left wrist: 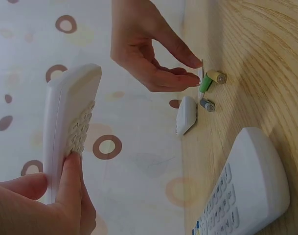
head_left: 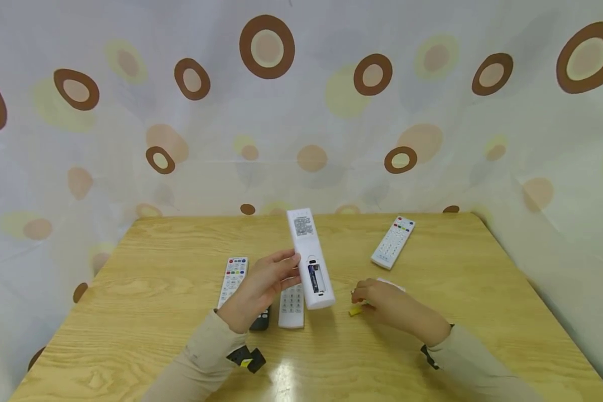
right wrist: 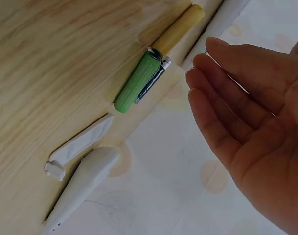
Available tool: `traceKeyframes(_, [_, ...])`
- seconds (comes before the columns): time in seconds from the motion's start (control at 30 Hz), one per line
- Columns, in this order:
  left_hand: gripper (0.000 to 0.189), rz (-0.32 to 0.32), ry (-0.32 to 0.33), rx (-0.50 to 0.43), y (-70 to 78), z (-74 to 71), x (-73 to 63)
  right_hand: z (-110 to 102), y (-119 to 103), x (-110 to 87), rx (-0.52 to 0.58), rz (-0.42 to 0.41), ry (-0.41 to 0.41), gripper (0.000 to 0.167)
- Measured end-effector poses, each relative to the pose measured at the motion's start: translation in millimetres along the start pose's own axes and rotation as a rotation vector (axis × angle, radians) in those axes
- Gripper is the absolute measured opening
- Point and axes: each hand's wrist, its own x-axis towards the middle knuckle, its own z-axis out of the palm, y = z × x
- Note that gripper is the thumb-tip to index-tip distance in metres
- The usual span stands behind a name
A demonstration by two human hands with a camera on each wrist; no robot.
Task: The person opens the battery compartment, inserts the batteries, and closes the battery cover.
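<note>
A white remote control (head_left: 311, 251) is gripped upright in my left hand (head_left: 261, 285), its back towards the head camera. The battery compartment is uncovered, with one dark battery (head_left: 314, 278) on its left side and a bare slot beside it. My right hand (head_left: 392, 306) hovers low over the table, fingers loosely bent with nothing visible between them. Near its fingertips lie a yellow battery (right wrist: 180, 29), a green battery (right wrist: 139, 81) and a dark battery (right wrist: 153, 81). A white battery cover (right wrist: 82, 139) lies flat on the wood close to them.
Behind my left hand are a white remote (head_left: 233, 276), a dark remote (head_left: 261, 321) and another white remote (head_left: 291, 310). One more white remote (head_left: 393, 243) lies at the back right. A patterned curtain (head_left: 311, 123) hangs behind the wooden table (head_left: 181, 240).
</note>
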Motion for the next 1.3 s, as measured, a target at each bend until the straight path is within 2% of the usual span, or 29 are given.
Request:
traceKeyframes(0.17, [0.04,0.0,0.017,0.005,2.6,0.8,1.1,5,1,4.7,-0.075,-0.03,-0.028,0.02])
traceKeyframes(0.4, [0.04,-0.022,0.008,-0.005,-0.2,1.4,-0.7,11,1,5.3,-0.055,-0.013,-0.064,0.019])
traceKeyframes(0.57, [0.041,-0.023,-0.008,-0.011,-2.0,1.2,-2.3,13,-2,3.6,-0.096,-0.004,-0.048,0.019])
traceKeyframes(0.7, [0.04,-0.021,0.0,-0.017,-0.9,1.7,-2.5,11,-4,2.4,-0.114,0.003,-0.002,0.016])
traceKeyframes(0.8, [0.04,-0.027,0.01,-0.014,-0.2,2.0,-2.1,9,-5,1.0,-0.075,0.008,0.059,0.016])
traceKeyframes(1.0, [0.04,-0.035,0.014,-0.015,-0.5,2.3,-2.0,4,-4,-0.7,0.056,0.014,0.157,0.027])
traceKeyframes(1.1, [0.04,-0.035,0.003,-0.015,-0.3,2.4,-2.0,0,-3,-1.7,0.137,0.027,0.208,0.03])
traceKeyframes(1.3, [0.04,-0.023,-0.017,-0.013,0.2,2.9,-1.7,-9,-6,-0.1,0.341,0.068,0.374,0.032])
